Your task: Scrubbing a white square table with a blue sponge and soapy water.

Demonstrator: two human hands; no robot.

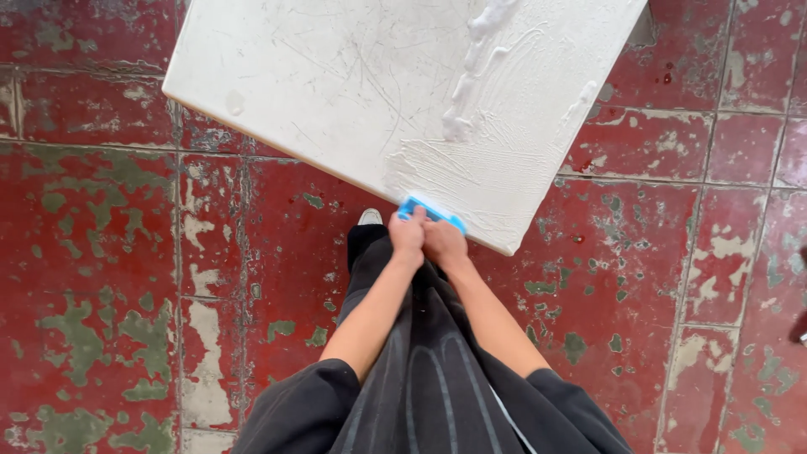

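A large white board (336,84) lies tilted across the upper part of the view, coated with white putty in ridges and scrape marks (471,76). At its near edge sits a small blue scraper (430,214). My left hand (407,237) and my right hand (444,244) are pressed side by side, both gripping the blue scraper against the board's edge. Most of the scraper is hidden behind my fingers. My forearms reach forward from dark sleeves.
The floor (109,277) is worn red tile with green and pale patches of peeled paint. My dark trousers (420,370) and one white shoe tip (370,217) show below the board. A dark object (800,328) sits at the right edge.
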